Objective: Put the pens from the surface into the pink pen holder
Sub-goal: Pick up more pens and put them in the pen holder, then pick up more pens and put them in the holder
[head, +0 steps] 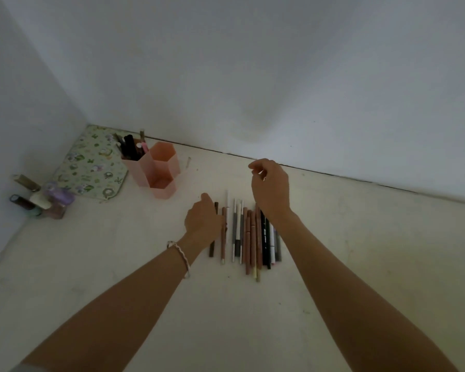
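Note:
A row of several pens (249, 237) in brown, pink, grey, white and black lies side by side on the pale surface. My left hand (203, 221) rests palm down on the row's left end, over a dark brown pen (212, 248) and a pink pen (222, 245). Its fingertips are hidden, so I cannot tell whether it grips one. My right hand (270, 189) hovers above the far end of the row, loosely curled and holding nothing. The pink pen holder (163, 167), made of hexagonal tubes, stands at the back left. Its rear tube holds several pens (130, 149).
A floral pouch (91, 165) lies in the corner left of the holder, with a cluster of small bottles (43, 200) in front of it. One short pale stick (188, 162) lies near the back wall (279, 76). Another wall closes off the left side.

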`<control>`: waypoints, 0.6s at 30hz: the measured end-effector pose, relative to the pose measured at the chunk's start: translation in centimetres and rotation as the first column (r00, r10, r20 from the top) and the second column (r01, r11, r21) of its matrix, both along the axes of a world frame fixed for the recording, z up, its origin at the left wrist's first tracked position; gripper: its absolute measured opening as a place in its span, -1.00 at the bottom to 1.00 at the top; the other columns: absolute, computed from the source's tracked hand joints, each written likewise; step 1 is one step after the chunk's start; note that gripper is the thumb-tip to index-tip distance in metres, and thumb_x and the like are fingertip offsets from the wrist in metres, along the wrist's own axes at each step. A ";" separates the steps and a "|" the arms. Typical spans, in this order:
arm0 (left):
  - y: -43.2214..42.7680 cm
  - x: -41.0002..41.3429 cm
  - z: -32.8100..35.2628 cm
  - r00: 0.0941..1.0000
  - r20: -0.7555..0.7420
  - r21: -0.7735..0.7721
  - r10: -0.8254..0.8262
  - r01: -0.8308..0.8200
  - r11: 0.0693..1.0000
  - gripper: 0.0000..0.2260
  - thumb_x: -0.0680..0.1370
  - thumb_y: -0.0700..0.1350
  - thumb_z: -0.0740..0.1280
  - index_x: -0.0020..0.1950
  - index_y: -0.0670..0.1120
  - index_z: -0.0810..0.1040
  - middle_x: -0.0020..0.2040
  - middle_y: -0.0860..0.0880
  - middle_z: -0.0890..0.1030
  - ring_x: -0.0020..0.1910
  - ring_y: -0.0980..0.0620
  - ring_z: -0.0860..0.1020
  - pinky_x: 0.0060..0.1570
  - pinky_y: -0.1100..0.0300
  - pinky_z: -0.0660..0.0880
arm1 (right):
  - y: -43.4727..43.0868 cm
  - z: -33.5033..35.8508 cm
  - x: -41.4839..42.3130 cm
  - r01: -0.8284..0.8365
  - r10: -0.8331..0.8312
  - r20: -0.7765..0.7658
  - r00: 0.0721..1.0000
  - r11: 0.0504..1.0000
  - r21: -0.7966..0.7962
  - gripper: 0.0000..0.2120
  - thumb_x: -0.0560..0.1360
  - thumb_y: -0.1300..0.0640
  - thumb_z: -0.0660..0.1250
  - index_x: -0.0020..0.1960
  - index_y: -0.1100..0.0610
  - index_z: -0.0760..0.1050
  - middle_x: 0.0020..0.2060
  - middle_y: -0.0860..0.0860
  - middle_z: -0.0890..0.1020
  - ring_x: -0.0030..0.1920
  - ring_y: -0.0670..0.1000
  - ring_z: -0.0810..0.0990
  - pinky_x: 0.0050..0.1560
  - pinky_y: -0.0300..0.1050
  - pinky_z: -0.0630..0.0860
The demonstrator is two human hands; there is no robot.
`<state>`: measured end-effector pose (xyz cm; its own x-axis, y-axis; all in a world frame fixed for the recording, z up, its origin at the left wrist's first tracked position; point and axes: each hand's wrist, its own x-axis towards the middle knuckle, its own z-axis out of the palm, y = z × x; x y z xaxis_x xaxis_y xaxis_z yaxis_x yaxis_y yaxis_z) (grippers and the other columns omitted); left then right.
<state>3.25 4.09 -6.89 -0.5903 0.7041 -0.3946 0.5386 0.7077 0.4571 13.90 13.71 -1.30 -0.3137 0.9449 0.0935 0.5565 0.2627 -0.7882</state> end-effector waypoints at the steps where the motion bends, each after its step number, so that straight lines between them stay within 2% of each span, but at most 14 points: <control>1: 0.2 -0.5 0.5 0.999 0.031 0.066 0.039 -0.041 0.997 -0.59 0.51 -0.09 0.39 0.30 -0.16 0.37 0.10 -0.15 0.59 0.03 -0.14 0.59 0.04 0.00 0.56 | -0.2 -0.3 -0.1 -0.030 0.031 0.028 0.999 0.999 -0.041 -0.74 0.48 0.33 0.19 0.00 0.10 0.59 -0.12 -0.04 0.61 -0.19 -0.05 0.54 -0.08 -0.15 0.51; 3: 0.6 -1.8 1.8 0.994 0.064 0.240 0.087 -0.100 0.966 -0.67 0.51 -0.13 0.37 0.25 -0.13 0.43 0.01 -0.12 0.60 -0.12 -0.04 0.60 -0.18 0.13 0.57 | -0.8 -1.0 -0.6 -0.130 0.151 0.145 0.978 0.981 -0.145 -0.81 0.47 0.25 0.23 -0.02 0.12 0.60 -0.14 -0.03 0.62 -0.21 -0.06 0.56 -0.12 -0.17 0.52; 5: 0.9 -3.1 3.4 0.995 0.046 0.414 0.091 -0.102 0.905 -0.66 0.53 -0.18 0.35 0.29 -0.12 0.44 -0.07 -0.07 0.58 -0.27 0.12 0.53 -0.38 0.32 0.45 | -1.5 -2.2 -1.4 -0.204 0.274 0.346 0.897 0.952 -0.227 -0.85 0.46 0.16 0.29 -0.08 0.19 0.60 -0.17 0.03 0.64 -0.15 0.01 0.61 -0.09 -0.12 0.57; 7: 1.0 -4.1 4.9 0.997 0.021 0.550 0.081 -0.079 0.832 -0.62 0.53 -0.21 0.35 0.34 -0.10 0.43 -0.12 -0.02 0.55 -0.29 0.16 0.51 -0.35 0.32 0.50 | -2.2 -3.4 -2.3 -0.235 0.332 0.529 0.781 0.941 -0.243 -0.81 0.46 0.09 0.32 -0.25 0.20 0.52 -0.33 0.03 0.57 -0.23 0.04 0.59 -0.18 -0.12 0.54; 9: 0.9 -4.6 5.9 0.998 0.019 0.632 0.057 -0.056 0.773 -0.56 0.53 -0.21 0.35 0.39 -0.04 0.39 -0.13 -0.01 0.53 -0.24 0.13 0.53 -0.27 0.27 0.56 | -2.7 -4.5 -2.6 -0.266 0.325 0.653 0.684 0.945 -0.191 -0.68 0.48 0.03 0.31 -0.39 0.12 0.35 -0.43 -0.01 0.44 -0.29 0.02 0.52 -0.25 -0.14 0.46; 12: 0.4 -5.4 6.6 0.998 -0.020 0.698 0.059 -0.028 0.715 -0.57 0.52 -0.22 0.37 0.37 -0.01 0.42 -0.07 0.12 0.47 -0.23 0.18 0.54 -0.28 0.32 0.58 | -3.4 -5.8 -3.4 -0.316 0.291 0.730 0.618 0.943 -0.109 -0.61 0.50 -0.06 0.29 -0.39 0.07 0.26 -0.37 -0.01 0.42 -0.21 0.00 0.46 -0.18 -0.12 0.41; 15: -0.1 -5.7 7.2 0.999 0.004 0.743 0.051 -0.037 0.669 -0.61 0.51 -0.24 0.37 0.32 -0.03 0.45 -0.08 0.30 0.37 -0.23 0.21 0.55 -0.23 0.27 0.62 | -3.9 -6.4 -4.0 -0.360 0.272 0.754 0.597 0.931 -0.050 -0.66 0.53 -0.04 0.28 -0.33 0.08 0.30 -0.32 0.00 0.43 -0.18 0.00 0.42 -0.15 -0.12 0.34; 18: -0.8 -6.5 8.0 0.999 -0.018 0.770 0.048 -0.017 0.637 -0.63 0.52 -0.22 0.37 0.30 -0.02 0.44 -0.12 0.10 0.54 -0.19 0.11 0.58 -0.15 0.15 0.63 | -4.4 -6.7 -4.9 -0.325 0.281 0.721 0.634 0.942 -0.082 -0.73 0.54 0.06 0.25 -0.30 0.10 0.34 -0.30 0.01 0.47 -0.17 0.01 0.48 -0.13 -0.11 0.41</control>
<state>-3.24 3.24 1.13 -0.6204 0.7240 0.3017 0.5482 0.1251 0.8270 8.99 9.35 -8.01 -0.5714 0.7852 -0.2388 0.8207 0.5476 -0.1631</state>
